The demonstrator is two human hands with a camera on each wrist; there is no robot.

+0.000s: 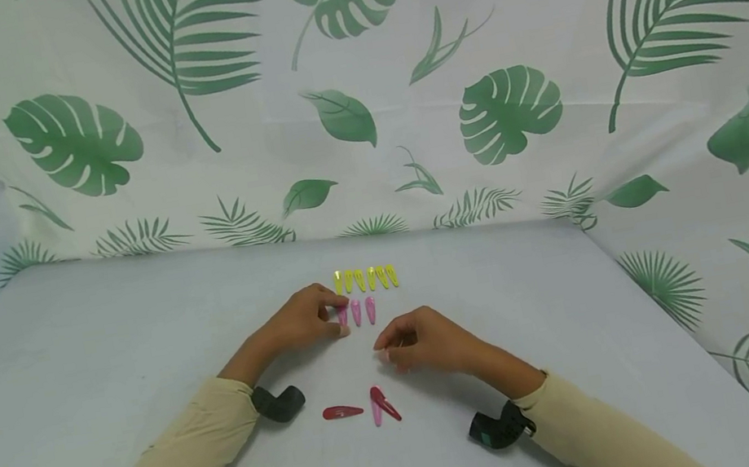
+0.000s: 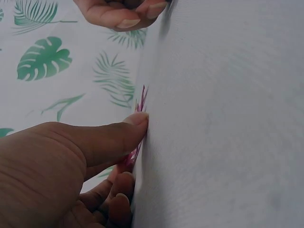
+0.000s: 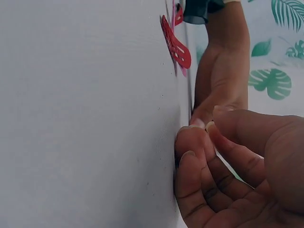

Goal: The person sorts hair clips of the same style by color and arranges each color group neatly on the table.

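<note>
My left hand is at the left end of a short row of pink hair clips, its thumb and index finger pinching the two ends of the leftmost pink hair clip. Two more pink clips lie just right of it. Close to the row, my right hand hovers low over the table with loosely curled fingers; nothing shows between its fingertips. Above the pink row, a row of several yellow hair clips lies side by side.
Nearer the front, a red hair clip lies sideways. Beside it another red clip lies across a pink clip. The white table meets a leaf-printed cloth behind and at the right. Black wrist cameras sit at both cuffs.
</note>
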